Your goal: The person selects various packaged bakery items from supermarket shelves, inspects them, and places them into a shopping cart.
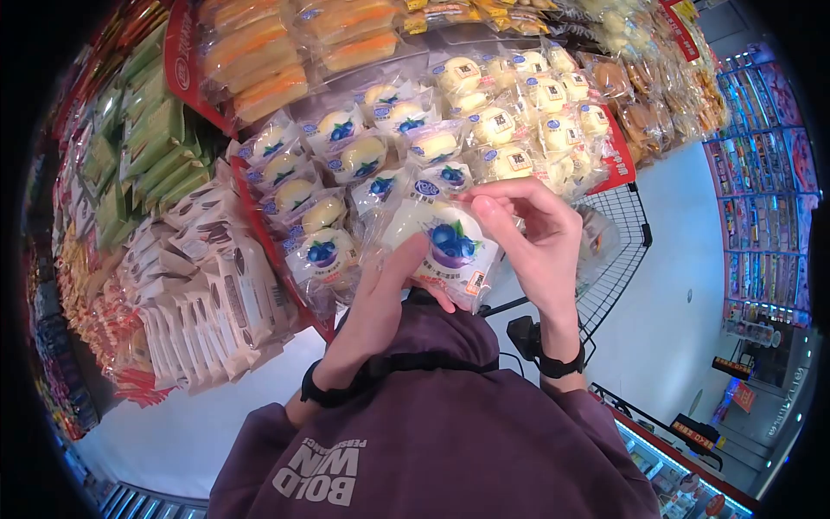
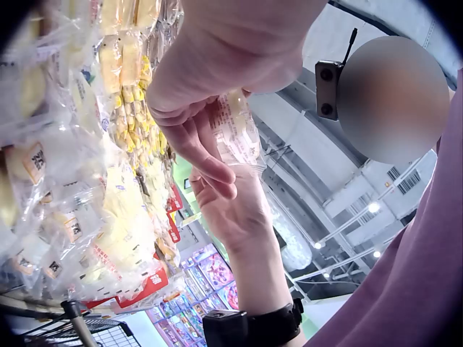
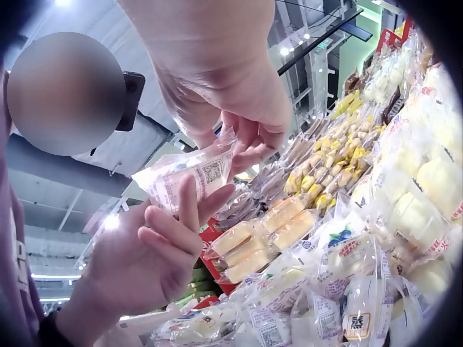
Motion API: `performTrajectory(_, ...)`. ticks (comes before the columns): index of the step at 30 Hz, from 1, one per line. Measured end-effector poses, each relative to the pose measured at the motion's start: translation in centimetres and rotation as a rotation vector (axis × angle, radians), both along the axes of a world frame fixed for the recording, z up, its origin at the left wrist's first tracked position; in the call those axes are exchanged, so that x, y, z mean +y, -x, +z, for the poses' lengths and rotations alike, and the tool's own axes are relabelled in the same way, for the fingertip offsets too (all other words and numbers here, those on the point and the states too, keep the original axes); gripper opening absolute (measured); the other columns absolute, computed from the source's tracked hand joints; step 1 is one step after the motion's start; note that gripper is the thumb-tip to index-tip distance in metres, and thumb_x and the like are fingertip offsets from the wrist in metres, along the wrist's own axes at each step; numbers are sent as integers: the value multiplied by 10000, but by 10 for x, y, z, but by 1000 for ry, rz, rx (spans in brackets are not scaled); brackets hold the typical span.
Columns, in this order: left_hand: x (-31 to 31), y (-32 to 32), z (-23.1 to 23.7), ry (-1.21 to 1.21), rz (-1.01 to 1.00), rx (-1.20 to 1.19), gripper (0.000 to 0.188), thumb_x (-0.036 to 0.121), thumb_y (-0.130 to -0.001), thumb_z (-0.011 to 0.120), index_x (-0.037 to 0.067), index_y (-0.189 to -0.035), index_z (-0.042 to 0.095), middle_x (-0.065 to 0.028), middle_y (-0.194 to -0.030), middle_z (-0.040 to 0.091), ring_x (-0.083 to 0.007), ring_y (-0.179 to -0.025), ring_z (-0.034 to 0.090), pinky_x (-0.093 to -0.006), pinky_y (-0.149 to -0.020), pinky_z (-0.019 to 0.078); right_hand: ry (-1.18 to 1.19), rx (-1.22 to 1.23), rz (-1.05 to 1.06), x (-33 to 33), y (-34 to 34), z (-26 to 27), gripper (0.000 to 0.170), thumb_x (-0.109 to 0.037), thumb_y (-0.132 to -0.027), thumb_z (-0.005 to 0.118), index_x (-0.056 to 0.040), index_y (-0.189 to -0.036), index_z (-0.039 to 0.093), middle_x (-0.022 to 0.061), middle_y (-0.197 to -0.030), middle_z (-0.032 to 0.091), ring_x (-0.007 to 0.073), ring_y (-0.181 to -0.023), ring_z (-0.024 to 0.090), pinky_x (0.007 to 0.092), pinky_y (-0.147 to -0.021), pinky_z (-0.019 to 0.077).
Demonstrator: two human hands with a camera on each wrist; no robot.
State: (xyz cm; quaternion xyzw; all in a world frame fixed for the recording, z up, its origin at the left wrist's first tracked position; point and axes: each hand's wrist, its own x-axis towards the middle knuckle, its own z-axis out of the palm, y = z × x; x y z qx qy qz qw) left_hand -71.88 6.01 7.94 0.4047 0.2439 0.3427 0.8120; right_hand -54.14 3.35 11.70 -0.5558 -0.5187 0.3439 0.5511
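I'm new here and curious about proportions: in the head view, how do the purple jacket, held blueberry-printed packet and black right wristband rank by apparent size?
1. Purple jacket, by far
2. Blueberry-printed packet, though partly covered
3. Black right wristband

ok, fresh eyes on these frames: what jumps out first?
The blueberry-printed packet mid-frame in the head view, in the grip of the left hand, with the right hand at its upper corner. Just beyond lie more such packets. Below, the purple jacket with upside-down BOLD WIN lettering.
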Motion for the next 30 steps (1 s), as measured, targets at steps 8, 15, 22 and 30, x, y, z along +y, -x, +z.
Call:
performTrajectory(8,-4,16,-2,141,26,35,488,387,-1053,363,-36,-1224,536,-134,-983,671,-172,-775,672,-282,-758,519,-183,-448,86,-5,27,5,607,-244,-666,880,-55,-1191,640,146,-1261,603,301,-1145,600,395,-945,475)
performTrajectory(15,-3,36,-1,-54,43,38,405,284,-1047,402,-52,-1217,552,-111,-1043,670,-177,-821,659,-292,-685,526,-102,-355,105,-11,37,-5,634,-153,-621,871,-113,-1211,641,125,-1324,539,291,-1187,563,384,-930,488)
performTrajectory(22,3,44,-4,-143,286,22,235,136,-1018,546,-71,-1048,655,-57,-918,678,-68,-799,625,-228,-674,550,-178,-350,46,-11,44,-8,587,-17,-623,780,-106,-1188,646,144,-1383,503,313,-1269,513,390,-962,477)
performTrajectory(30,8,48,-7,-206,363,99,195,119,-1004,578,-55,-987,665,-3,-836,640,-28,-755,566,-196,-658,479,-214,-392,101,-6,54,-8,758,-38,-639,809,-88,-1337,518,162,-1425,474,335,-1326,459,422,-1070,393)
